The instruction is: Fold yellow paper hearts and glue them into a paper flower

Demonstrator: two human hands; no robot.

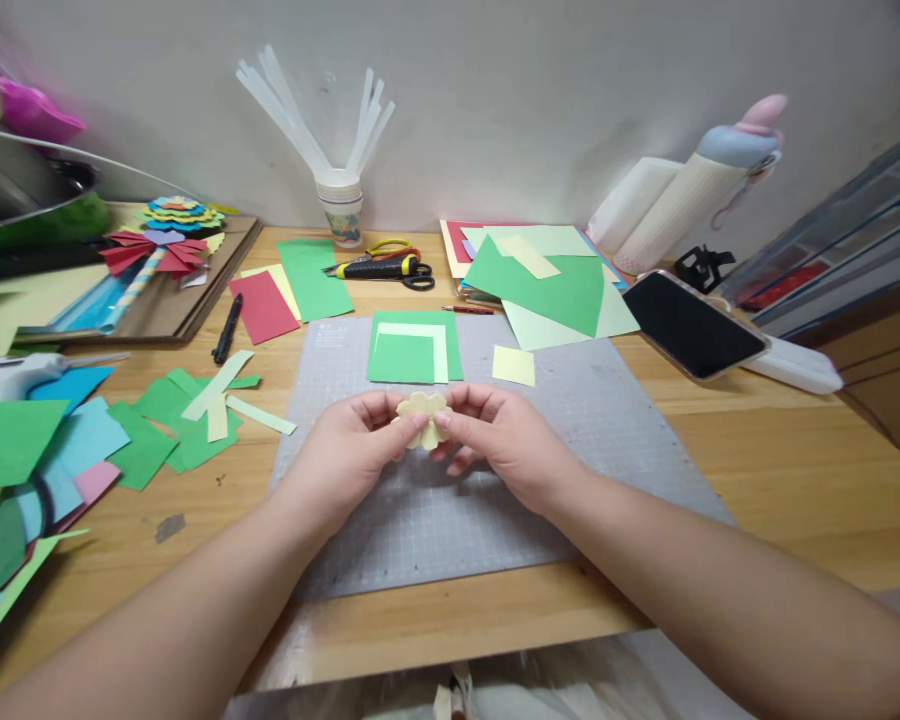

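Both my hands meet above the grey cutting mat (570, 450) and pinch a small pale yellow paper flower (423, 416) with scalloped petals. My left hand (349, 450) grips its left side with thumb and fingers closed. My right hand (499, 440) holds its right side the same way. Just beyond the flower lie a green paper sheet with a white strip (412, 348) and a small yellow paper square (514, 365).
Scissors (390, 268) and a cup of glue sticks (341, 210) stand at the back. Green and red paper scraps (187, 420) cover the left side, with a glue gun (22, 372) and black pen (226, 330). A phone (690, 325) and stacked coloured sheets (547, 280) lie right.
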